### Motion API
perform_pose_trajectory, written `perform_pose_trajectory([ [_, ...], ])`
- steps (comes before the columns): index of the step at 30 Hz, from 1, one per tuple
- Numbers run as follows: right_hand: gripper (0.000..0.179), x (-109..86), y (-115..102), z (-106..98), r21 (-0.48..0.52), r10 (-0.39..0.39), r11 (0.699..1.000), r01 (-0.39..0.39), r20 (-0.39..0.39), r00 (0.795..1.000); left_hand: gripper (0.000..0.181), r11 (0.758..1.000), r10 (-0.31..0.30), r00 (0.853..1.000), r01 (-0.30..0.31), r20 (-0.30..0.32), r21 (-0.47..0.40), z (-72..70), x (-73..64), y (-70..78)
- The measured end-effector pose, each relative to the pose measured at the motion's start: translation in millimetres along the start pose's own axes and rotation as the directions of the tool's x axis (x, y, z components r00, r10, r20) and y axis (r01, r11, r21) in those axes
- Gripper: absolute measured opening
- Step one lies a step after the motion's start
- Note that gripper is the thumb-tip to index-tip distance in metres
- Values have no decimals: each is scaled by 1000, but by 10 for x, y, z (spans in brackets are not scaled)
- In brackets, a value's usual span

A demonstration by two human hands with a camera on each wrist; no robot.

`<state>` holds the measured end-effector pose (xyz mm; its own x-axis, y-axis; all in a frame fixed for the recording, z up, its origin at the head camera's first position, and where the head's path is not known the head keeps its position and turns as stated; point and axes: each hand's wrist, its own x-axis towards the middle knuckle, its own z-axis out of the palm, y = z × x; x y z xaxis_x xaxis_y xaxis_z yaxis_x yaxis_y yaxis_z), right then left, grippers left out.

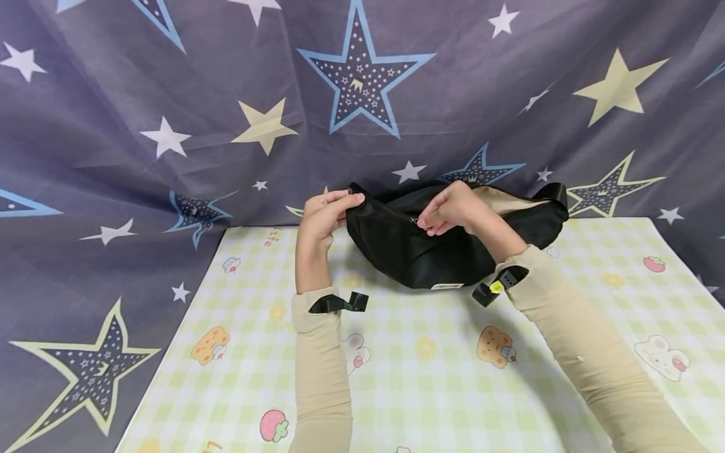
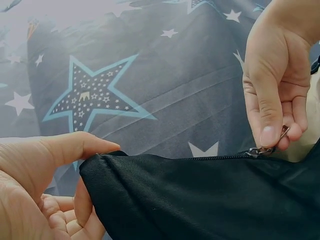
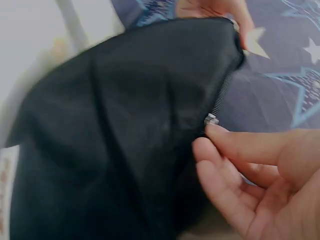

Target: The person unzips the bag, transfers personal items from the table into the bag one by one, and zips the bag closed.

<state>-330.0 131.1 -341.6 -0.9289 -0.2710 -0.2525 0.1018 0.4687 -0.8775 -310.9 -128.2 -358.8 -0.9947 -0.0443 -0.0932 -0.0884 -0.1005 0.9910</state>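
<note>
A black zippered bag (image 1: 396, 245), like a waist bag, is held up over the table, with a white label (image 1: 447, 286) at its lower edge. My left hand (image 1: 325, 217) pinches its upper left corner between thumb and fingers. With thumb and fingertips, my right hand (image 1: 450, 207) pinches the zipper pull (image 2: 284, 132) at the metal slider (image 3: 211, 119). Between the left corner and the slider the zipper teeth (image 3: 221, 95) run joined. Right of the slider the bag gapes, and its beige lining (image 1: 504, 200) shows behind the right wrist.
The table wears a green-and-white checked cloth (image 1: 391, 377) with cartoon prints. Right behind it hangs a dark curtain (image 1: 215, 75) with stars. A black strap (image 1: 555, 192) loops at the bag's right end. Black camera bands (image 1: 328, 304) sit on both wrists.
</note>
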Motion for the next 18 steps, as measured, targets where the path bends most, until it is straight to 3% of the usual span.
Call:
perform_pose_trajectory([
  [8, 14, -19, -38, -84, -111, -48, 992, 53, 47, 998, 38, 1000, -15, 1000, 16, 9, -16, -35, 17, -1],
  [14, 12, -30, -11, -105, -139, -62, 988, 64, 13, 998, 40, 999, -22, 1000, 22, 13, -37, -70, 17, -9],
  [18, 9, -42, 45, -127, -147, -100, 984, 98, -7, 995, 27, 998, -2, 1000, 4, 30, -62, -64, 23, -7],
])
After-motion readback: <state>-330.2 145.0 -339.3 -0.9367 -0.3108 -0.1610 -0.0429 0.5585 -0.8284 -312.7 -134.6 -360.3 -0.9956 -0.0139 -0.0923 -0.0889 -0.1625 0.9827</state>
